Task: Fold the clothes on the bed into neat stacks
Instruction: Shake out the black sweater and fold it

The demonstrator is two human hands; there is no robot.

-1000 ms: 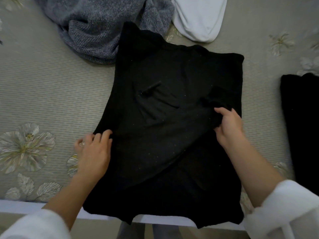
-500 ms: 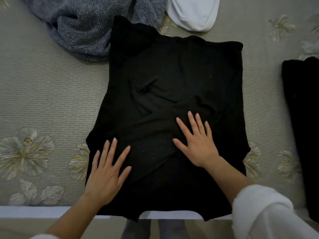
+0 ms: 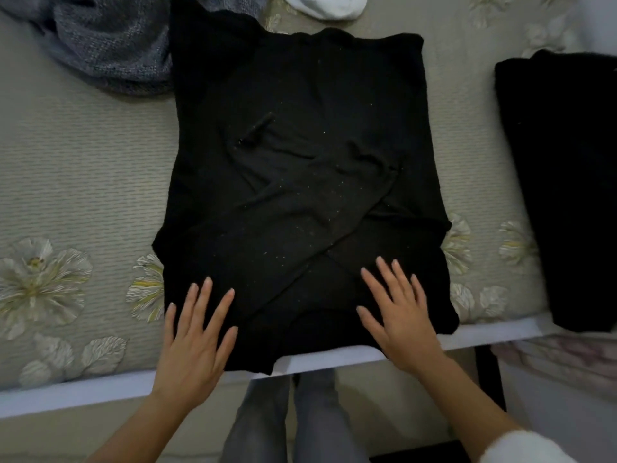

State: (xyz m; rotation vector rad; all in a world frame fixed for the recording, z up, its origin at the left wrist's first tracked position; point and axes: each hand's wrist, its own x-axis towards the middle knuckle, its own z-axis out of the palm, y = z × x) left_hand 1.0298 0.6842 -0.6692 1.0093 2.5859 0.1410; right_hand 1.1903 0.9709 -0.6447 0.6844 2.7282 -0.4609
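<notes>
- Head view: your left hand (image 3: 195, 342) and right hand (image 3: 402, 315) lie flat, fingers spread, gripping nothing, on the near end of the black garment (image 3: 300, 168).
- Garment lies mid-bed (image 3: 76, 182), sleeves crossed over its front.

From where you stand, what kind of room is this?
Most likely a bedroom. The hands press a black garment flat on a bed covered in a flower-patterned spread, with a grey knit and a white piece of clothing lying further back, and another dark garment beside it.
</notes>
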